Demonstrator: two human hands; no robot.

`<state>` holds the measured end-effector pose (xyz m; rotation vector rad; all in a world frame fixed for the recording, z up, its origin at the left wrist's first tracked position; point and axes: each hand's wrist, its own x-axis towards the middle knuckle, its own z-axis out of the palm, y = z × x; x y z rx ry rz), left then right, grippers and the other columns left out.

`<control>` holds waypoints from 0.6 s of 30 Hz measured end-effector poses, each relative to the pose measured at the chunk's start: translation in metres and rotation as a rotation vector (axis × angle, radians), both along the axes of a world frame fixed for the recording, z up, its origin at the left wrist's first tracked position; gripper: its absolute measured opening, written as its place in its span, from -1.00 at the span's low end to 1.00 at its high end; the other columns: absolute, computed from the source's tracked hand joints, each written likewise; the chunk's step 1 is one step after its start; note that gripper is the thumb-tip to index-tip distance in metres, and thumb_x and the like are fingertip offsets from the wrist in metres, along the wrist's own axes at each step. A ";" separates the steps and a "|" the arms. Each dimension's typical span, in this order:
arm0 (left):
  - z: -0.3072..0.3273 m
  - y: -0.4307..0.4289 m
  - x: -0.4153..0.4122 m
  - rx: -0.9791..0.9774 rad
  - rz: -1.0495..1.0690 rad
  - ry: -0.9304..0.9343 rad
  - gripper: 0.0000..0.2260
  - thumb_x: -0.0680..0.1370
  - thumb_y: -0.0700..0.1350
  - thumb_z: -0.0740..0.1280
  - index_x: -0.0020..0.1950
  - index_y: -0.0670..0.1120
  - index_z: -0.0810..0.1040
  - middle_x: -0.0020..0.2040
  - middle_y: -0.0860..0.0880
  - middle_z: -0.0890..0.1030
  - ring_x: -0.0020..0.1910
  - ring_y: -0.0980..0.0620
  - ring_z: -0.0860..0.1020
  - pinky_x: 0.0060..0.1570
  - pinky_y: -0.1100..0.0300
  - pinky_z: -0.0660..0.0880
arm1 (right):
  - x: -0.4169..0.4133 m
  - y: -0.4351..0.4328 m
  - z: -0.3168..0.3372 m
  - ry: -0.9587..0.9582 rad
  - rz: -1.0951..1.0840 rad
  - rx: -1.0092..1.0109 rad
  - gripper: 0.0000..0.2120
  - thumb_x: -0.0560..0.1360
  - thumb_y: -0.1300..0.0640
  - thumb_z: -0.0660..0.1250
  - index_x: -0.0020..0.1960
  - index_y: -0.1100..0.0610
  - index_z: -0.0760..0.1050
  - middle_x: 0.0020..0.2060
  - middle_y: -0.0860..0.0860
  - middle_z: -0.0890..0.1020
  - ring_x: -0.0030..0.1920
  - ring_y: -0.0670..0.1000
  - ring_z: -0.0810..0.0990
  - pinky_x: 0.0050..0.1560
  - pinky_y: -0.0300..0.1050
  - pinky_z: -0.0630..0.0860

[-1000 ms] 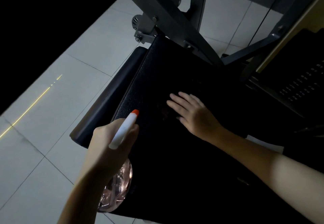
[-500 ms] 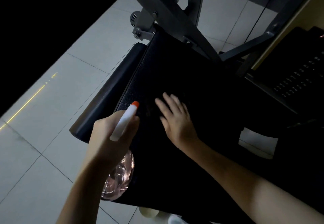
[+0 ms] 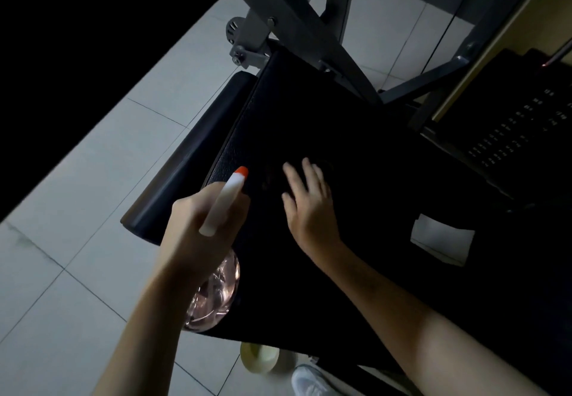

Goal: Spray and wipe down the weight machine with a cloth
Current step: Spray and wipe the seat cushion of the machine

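Note:
The weight machine's black seat pad [image 3: 309, 117] fills the middle of the view. My right hand [image 3: 309, 210] lies flat on it with straight, spread fingers. A dark cloth [image 3: 272, 179] is barely visible under and beside the fingertips, and its edges are lost against the black pad. My left hand [image 3: 192, 228] grips a spray bottle at the pad's left edge. The bottle's white nozzle with an orange tip [image 3: 226, 200] points up and right toward the pad, and its clear body [image 3: 216, 293] hangs below my fist.
A black roller pad [image 3: 185, 160] lies along the seat's left side over pale floor tiles [image 3: 93, 210]. The grey steel frame [image 3: 297, 18] rises behind, with the weight stack [image 3: 510, 135] at the right. A white shoe [image 3: 309, 380] and a cream round object [image 3: 260, 361] are below.
My right hand has slid left across the pad toward the spray nozzle, and its fingers have turned to point more upward. The left hand keeps its grip on the bottle in nearly the same place.

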<state>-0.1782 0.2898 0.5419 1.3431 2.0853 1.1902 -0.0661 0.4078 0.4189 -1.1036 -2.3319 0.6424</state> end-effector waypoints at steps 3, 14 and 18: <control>-0.002 -0.004 -0.004 0.016 -0.062 0.107 -0.67 0.54 0.11 0.18 -0.24 -0.11 0.49 -0.38 0.11 0.44 -0.47 0.10 0.38 -0.45 0.10 0.36 | 0.036 0.003 -0.002 -0.114 0.283 0.064 -0.47 0.44 0.21 0.35 0.39 0.10 0.38 0.42 0.26 0.29 0.39 0.27 0.31 0.29 0.15 0.38; 0.001 -0.015 0.010 0.005 -0.041 0.056 -0.86 0.49 0.08 0.19 -0.24 0.09 0.42 -0.33 0.14 0.47 -0.40 0.11 0.45 -0.38 0.20 0.41 | 0.009 -0.011 0.001 0.024 0.024 -0.055 -0.55 0.47 0.21 0.32 0.35 0.19 0.42 0.35 0.29 0.38 0.37 0.27 0.34 0.30 0.12 0.34; 0.004 -0.019 0.017 0.003 -0.066 0.138 -0.90 0.48 0.03 0.19 -0.20 0.05 0.43 -0.32 0.09 0.50 -0.40 0.05 0.49 -0.40 0.16 0.43 | 0.050 -0.002 -0.005 -0.159 0.386 0.071 -0.44 0.39 0.32 0.40 0.37 0.19 0.39 0.37 0.25 0.37 0.37 0.27 0.34 0.28 0.15 0.36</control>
